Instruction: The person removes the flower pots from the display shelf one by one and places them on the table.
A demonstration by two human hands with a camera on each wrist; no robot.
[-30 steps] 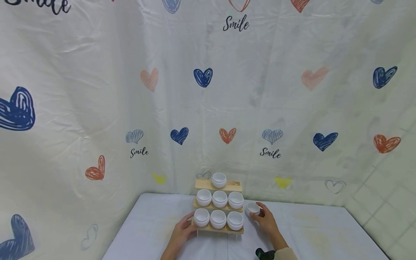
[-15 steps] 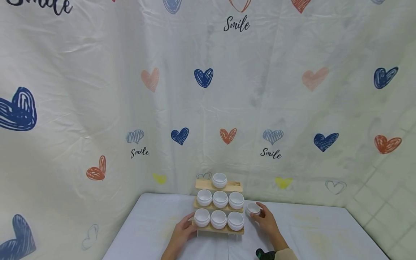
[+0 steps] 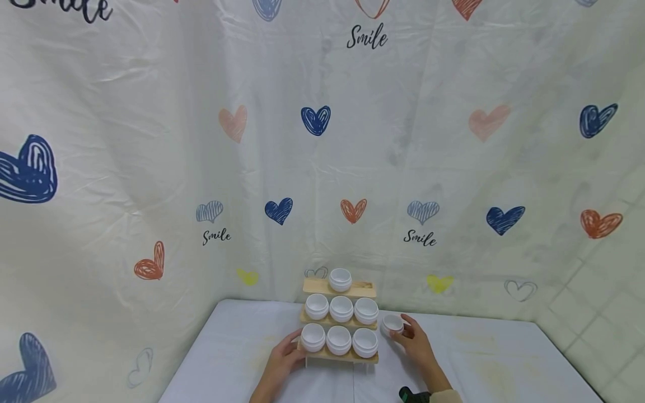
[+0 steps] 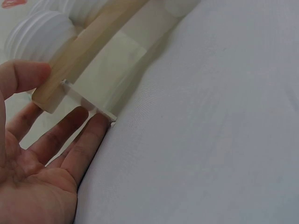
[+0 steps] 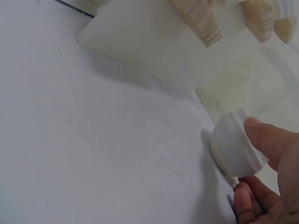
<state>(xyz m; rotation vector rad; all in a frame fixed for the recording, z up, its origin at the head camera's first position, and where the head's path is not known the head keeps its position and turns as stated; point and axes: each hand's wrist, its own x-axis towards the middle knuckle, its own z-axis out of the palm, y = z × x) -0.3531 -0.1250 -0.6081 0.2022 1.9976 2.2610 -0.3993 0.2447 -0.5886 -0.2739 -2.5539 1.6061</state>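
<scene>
A three-tier wooden stand (image 3: 347, 357) with clear side legs holds small white bowls, a single one (image 3: 340, 279) on the top tier and three on each lower tier. My left hand (image 3: 284, 358) grips the left end of the bottom board (image 4: 91, 46), thumb over the wood and index finger behind it. Its lower fingers lie against the clear leg (image 4: 88, 102). To the right of the stand, my right hand (image 3: 418, 348) holds another white bowl (image 5: 236, 144) by its side, low at the tabletop. The thumb presses its wall; part of the fingers is hidden.
A white cloth covers the table (image 3: 484, 358), its right edge running beside a tiled wall (image 3: 604, 319). Close behind the stand hangs a pale curtain (image 3: 373, 157) printed with hearts. A black-and-green device (image 3: 412, 395) sits at my right wrist.
My right forearm has shifted very slightly to the right. The bowl in that hand, the stand and my left hand look the same as before.
</scene>
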